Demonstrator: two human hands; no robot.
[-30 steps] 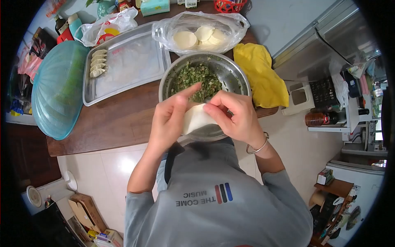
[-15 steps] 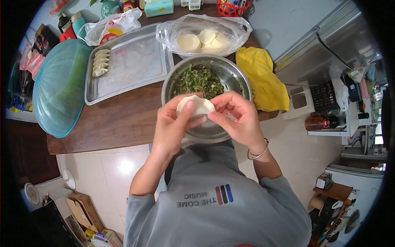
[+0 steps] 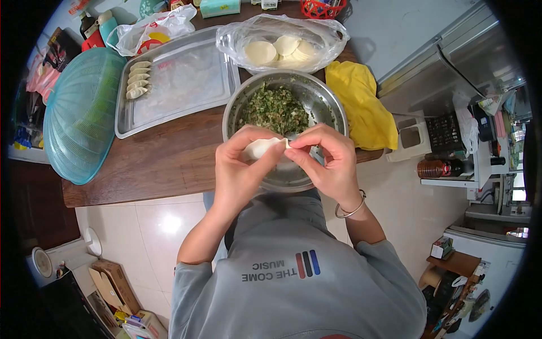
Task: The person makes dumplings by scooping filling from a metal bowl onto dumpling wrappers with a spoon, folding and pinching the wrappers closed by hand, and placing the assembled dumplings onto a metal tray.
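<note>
The folded wrapper (image 3: 261, 147) is up in both hands over the near half of the steel bowl (image 3: 228, 113), above the bare steel rather than the green filling (image 3: 274, 110), prob. so any bits that slip fall back in instead of onto the table (image 3: 169, 152). L hand (image 3: 240, 158) grasps the wrapper's body, thumb on the near side, fingers curled behind, which looks like the supporting grip that keeps the fold upright. R hand (image 3: 327, 158) has thumb + index pinched on the wrapper's R end, w/ the two hands' fingertips nearly meeting there; a fine grip, presumably bc the thin edge needs pressure at one small spot. Whether there's filling inside can't be told, the fingers & fold hide it. Bowl sits at the table edge right by the body, prob. for short reach. Metal tray (image 3: 186, 79) is to its L, w/ a short row of pleated dumplings (image 3: 139, 80) lined up along its L side, apparently to save space. Spare wrappers (image 3: 261, 52) lie in a clear plastic bag (image 3: 336, 37) just behind the bowl, likely to stop them drying yet stay w/in reach. Yellow cloth (image 3: 361, 101) lies R of the bowl; teal mesh cover (image 3: 82, 118) stands tilted beyond the tray's L side, out of the hands' way.
</note>
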